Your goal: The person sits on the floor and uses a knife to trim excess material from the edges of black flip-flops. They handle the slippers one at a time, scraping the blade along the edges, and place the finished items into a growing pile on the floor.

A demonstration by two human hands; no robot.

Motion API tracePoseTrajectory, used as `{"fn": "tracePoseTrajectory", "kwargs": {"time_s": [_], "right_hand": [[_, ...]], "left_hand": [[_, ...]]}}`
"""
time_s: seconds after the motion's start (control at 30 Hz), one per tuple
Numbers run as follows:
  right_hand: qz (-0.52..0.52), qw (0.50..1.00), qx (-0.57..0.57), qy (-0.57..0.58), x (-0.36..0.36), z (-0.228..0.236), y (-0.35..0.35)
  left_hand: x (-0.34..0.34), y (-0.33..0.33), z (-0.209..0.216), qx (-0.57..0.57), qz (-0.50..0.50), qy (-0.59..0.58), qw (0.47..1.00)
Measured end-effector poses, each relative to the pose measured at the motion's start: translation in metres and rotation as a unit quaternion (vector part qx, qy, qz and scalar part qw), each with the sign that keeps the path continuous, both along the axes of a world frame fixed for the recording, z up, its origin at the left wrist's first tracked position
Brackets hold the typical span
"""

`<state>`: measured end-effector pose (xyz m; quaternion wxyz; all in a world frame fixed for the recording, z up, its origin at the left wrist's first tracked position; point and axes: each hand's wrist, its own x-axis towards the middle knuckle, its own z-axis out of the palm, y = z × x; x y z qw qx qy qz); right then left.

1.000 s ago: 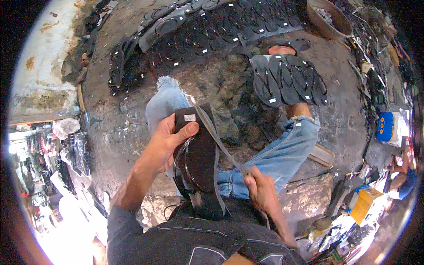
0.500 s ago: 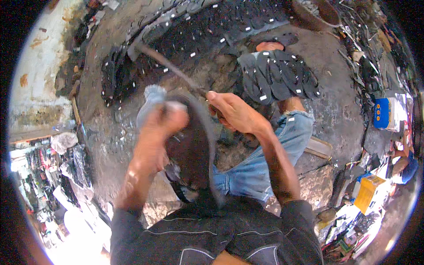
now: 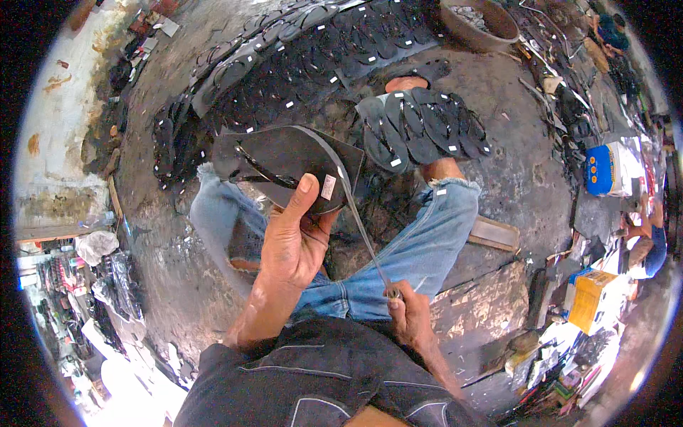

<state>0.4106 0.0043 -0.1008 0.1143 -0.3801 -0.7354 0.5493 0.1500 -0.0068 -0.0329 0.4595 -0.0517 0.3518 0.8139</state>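
My left hand (image 3: pixel 293 242) grips a black flip-flop (image 3: pixel 284 153) by one end, its thumb on top beside a small pale label (image 3: pixel 328 187). The flip-flop has a glossy black thong strap, and a dark sheet of sole material sticks out around it. My right hand (image 3: pixel 410 311) is closed round the handle of a long, narrow-bladed knife (image 3: pixel 371 245), low in front of my right side. The blade slants up to the flip-flop's edge, where a thin grey strip (image 3: pixel 324 144) curves away. I cannot tell exactly where blade and strip meet.
Several black flip-flops (image 3: pixel 405 128) lie over my right foot, and rows of more (image 3: pixel 284 85) stretch behind. A brown basin (image 3: pixel 491 35) stands at the far right. A wooden piece (image 3: pixel 494 234) lies beside my right knee. Boxes (image 3: pixel 593 302) and another person's arm (image 3: pixel 644 226) are at right.
My right hand has come down and toward me with the knife, which was pointing far left. My left hand has turned and now shows the flip-flop's strap side.
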Motion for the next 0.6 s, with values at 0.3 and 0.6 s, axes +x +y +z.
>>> {"fn": "tracePoseTrajectory", "kwargs": {"time_s": [0.3, 0.6], "right_hand": [[0.049, 0.99, 0.123, -0.051, -0.045, 0.001, 0.062], [0.131, 0.985, 0.113, -0.024, -0.123, 0.04, 0.073]], "left_hand": [[0.021, -0.035, -0.025, -0.085, -0.084, 0.057, 0.991], [0.001, -0.078, -0.037, -0.137, -0.108, 0.111, 0.978]]}}
